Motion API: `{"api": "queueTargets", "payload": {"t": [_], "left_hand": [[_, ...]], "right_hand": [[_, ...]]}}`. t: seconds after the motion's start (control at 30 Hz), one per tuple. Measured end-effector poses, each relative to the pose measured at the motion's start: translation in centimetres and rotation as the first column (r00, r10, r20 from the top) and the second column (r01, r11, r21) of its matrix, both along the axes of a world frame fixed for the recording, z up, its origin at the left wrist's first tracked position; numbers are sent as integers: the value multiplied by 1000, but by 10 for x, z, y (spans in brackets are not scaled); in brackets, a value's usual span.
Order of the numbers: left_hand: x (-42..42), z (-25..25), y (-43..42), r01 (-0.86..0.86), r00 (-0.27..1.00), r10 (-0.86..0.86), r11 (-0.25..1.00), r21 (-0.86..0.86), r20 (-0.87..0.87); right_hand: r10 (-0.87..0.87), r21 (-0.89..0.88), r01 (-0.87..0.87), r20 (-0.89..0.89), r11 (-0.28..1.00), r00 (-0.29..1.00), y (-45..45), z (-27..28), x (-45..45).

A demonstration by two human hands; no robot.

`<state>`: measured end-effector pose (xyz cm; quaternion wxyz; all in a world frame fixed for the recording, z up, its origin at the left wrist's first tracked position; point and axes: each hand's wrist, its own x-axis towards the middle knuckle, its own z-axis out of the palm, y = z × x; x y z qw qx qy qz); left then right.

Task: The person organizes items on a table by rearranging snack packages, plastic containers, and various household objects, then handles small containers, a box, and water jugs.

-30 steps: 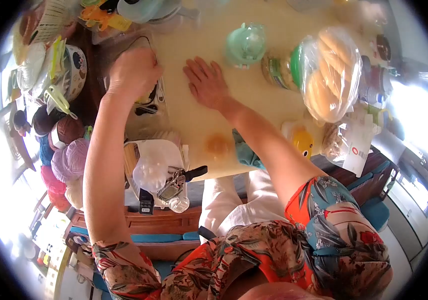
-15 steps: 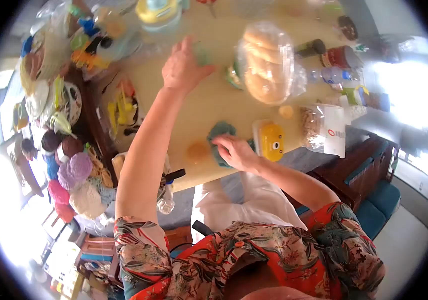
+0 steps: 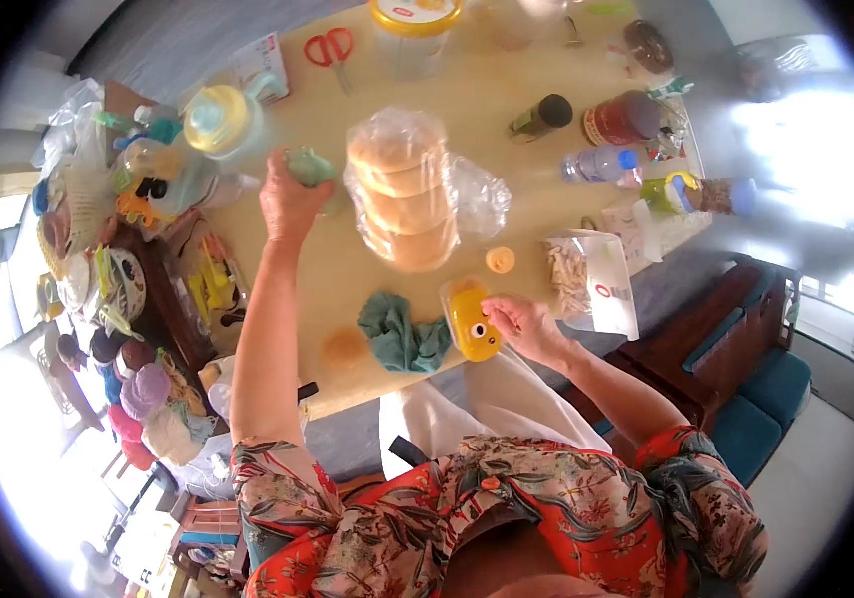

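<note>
My left hand (image 3: 290, 197) is closed around a pale green, see-through cup (image 3: 311, 169) on the left part of the table. Near the table's front edge my right hand (image 3: 528, 331) is at the right side of a yellow bear-faced box (image 3: 469, 324). Its fingers are bunched together; what they hold, if anything, is hidden. A crumpled dark green cloth (image 3: 402, 334) lies just left of the box. Between the hands and farther back, bread rolls in a clear bag (image 3: 405, 194) rest on the table.
A small orange-yellow lid-like disc (image 3: 500, 260) lies behind my right hand. Farther right are a clear-windowed bag (image 3: 591, 284), a water bottle (image 3: 598, 164) and a dark jar (image 3: 541, 119). A yellow-topped jug (image 3: 219, 122), red scissors (image 3: 330, 50) and a yellow-rimmed tub (image 3: 415, 40) stand or lie at the back.
My left hand was spread open by the green cup and is now around it. My right hand has left the cloth and moved right to the bear-faced box. The view has shifted.
</note>
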<state>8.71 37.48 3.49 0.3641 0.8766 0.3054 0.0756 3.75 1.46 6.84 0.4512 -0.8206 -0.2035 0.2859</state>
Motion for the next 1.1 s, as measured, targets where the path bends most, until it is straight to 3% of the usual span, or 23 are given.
{"api": "queueTargets", "payload": {"t": [0.1, 0.2, 0.23, 0.3, 0.47, 0.5, 0.6, 0.7, 0.73, 0.8, 0.83, 0.87, 0.93, 1.0, 1.03, 1.07, 1.1], "left_hand": [[23, 1, -1, 24, 999, -29, 994, 106, 47], [57, 0, -2, 28, 1000, -29, 991, 131, 6], [68, 3, -4, 15, 1000, -15, 997, 69, -1], [83, -5, -4, 72, 997, -73, 991, 109, 9], [100, -38, 14, 176, 983, -168, 977, 117, -72], [98, -17, 5, 152, 983, -143, 986, 70, -117], [85, -20, 10, 162, 986, -158, 985, 57, -60], [55, -8, 6, -33, 995, 42, 995, -90, 92], [38, -3, 2, -135, 979, 174, 944, -300, 109], [-6, 8, -12, -268, 903, 423, 689, -673, 73], [-22, 8, -22, -300, 889, 457, 571, -765, -7], [-34, 2, -34, -327, 872, 481, 437, -838, -89], [-44, -31, -58, -99, 898, 436, 343, -934, 65], [-36, -39, -81, -159, 866, 495, 148, -976, -66], [-33, -44, -88, -34, 878, 477, 157, -987, 46], [-32, -51, -92, 84, 875, 461, 164, -983, 152], [-31, -62, -90, 113, 874, 468, 68, -991, 132]], "right_hand": [[-78, -87, 66, -143, 994, 987, -17, -1, 25], [-198, 30, 222, -352, 975, 915, -28, -24, 43], [-197, 39, 226, -364, 973, 910, -28, -20, 49], [-191, 64, 233, -388, 970, 902, -23, -9, 60], [-364, -19, 461, -643, 887, 674, -13, -13, 83], [-386, -14, 515, -680, 857, 623, -7, -15, 88], [-388, -5, 621, -786, 784, 482, 13, -24, 105], [-373, -15, 681, -845, 732, 382, 32, -42, 121], [-344, -2, 683, -865, 731, 366, 40, -50, 127], [-293, 23, 694, -896, 719, 333, 53, -70, 139], [-133, 126, 746, -952, 654, 277, 60, -76, 140], [-61, 168, 722, -958, 671, 280, 63, -81, 142], [87, 257, 664, -957, 703, 278, 74, -82, 149], [508, 455, 630, -854, 629, 111, 75, -116, 160], [675, 535, 615, -738, 579, 6, 74, -136, 165], [703, 554, 611, -711, 565, -6, 77, -141, 168], [699, 543, 615, -715, 572, -19, 78, -143, 168]]}}
